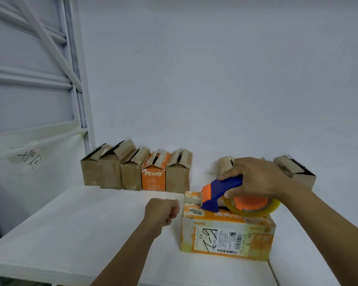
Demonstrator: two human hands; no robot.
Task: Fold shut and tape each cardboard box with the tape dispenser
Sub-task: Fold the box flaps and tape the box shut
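Note:
An orange cardboard box (227,237) with shipping labels stands on the white table (91,228) in front of me. My right hand (256,178) grips the blue and orange tape dispenser (225,193), whose front end rests on the box's top near its left edge. The clear tape roll (254,205) sits over the top flaps. My left hand (161,209) is curled into a fist just left of the box, apart from it and holding nothing.
A row of several small boxes with raised flaps (136,168), one orange and marked PRAMY (153,176), lines the back wall. Two more boxes (296,170) stand behind my right hand. A white metal frame (79,79) rises at the left.

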